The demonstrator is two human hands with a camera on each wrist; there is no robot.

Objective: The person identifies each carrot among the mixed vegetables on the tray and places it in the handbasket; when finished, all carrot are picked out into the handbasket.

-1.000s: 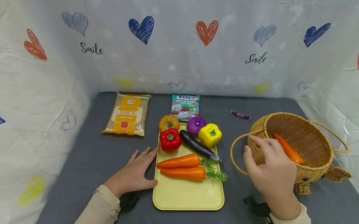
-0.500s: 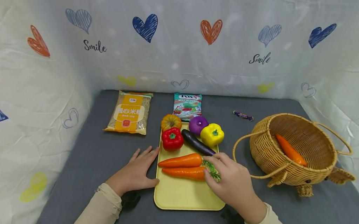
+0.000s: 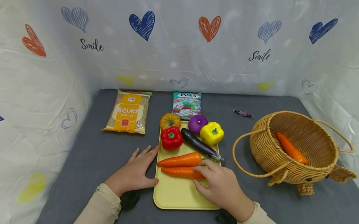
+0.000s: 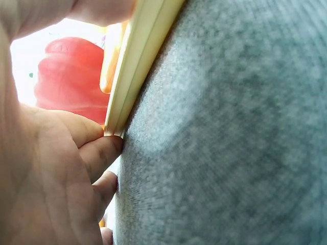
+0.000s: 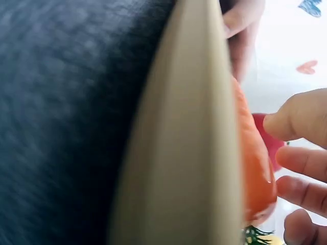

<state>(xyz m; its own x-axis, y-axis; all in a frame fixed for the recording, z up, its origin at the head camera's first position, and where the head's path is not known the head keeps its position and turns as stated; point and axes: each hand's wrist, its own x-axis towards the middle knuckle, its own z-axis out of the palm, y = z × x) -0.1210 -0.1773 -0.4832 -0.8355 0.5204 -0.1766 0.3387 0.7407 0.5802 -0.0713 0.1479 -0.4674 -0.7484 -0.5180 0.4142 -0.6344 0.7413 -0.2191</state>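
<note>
L hand (image 4: 46, 168) touching yel. tray (image 4: 140, 61) rim; red pepper (image 4: 71, 76) behind; gry cloth (image 4: 230, 127) adj.

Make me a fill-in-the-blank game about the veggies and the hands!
1. The pepper nearest the left hand is coloured ____.
2. On the yellow tray lie ____ carrots.
3. The hand nearer the wicker basket is the person's ____ hand.
4. The carrot in the basket is coloured ____.

Missing words: red; two; right; orange.

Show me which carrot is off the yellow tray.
It's the carrot inside the wicker basket, at the right of the head view. The other two carrots lie side by side on the yellow tray.
</note>
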